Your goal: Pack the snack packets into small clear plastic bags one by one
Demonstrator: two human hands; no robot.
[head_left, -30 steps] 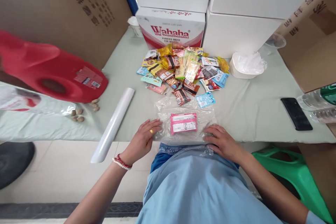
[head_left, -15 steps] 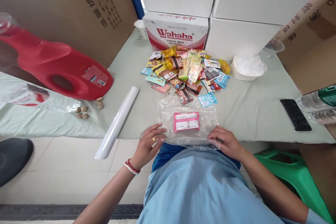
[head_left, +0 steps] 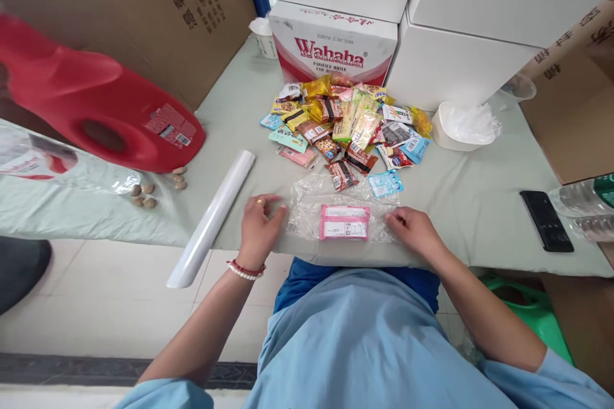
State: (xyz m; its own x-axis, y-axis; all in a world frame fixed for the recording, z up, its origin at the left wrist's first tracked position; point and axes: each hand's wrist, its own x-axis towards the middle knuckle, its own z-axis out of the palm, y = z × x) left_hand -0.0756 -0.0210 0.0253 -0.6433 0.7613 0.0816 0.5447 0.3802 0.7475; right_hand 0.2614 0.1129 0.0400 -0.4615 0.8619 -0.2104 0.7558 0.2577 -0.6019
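Note:
A pink packet (head_left: 345, 231) with a white label lies near the table's front edge, partly overlaid by clear plastic film (head_left: 305, 211). The film is crumpled and spreads out on both sides of the packet. My left hand (head_left: 259, 225), with a ring on one finger, is just left of the film, its thumb and fingers apart. At the film's right edge, my right hand (head_left: 416, 231) has its fingers curled together and pinched on the film. Beyond the film sits a pile of wrapped snacks (head_left: 352, 121), with a light-blue sachet (head_left: 386, 184) close to the film.
A roll of clear film (head_left: 213, 217) lies at left, overhanging the front edge. Farther left are a red jug (head_left: 119, 121), a plastic bottle (head_left: 62, 156) and several nuts (head_left: 144, 197). A Wahaba-style carton (head_left: 336, 45), bowl (head_left: 463, 131) and phone (head_left: 547, 220) also stand or lie around.
The near edge of the film has moved away from my body and now lies close to the packet. Both hands have shifted forward, and the left hand has come off the film.

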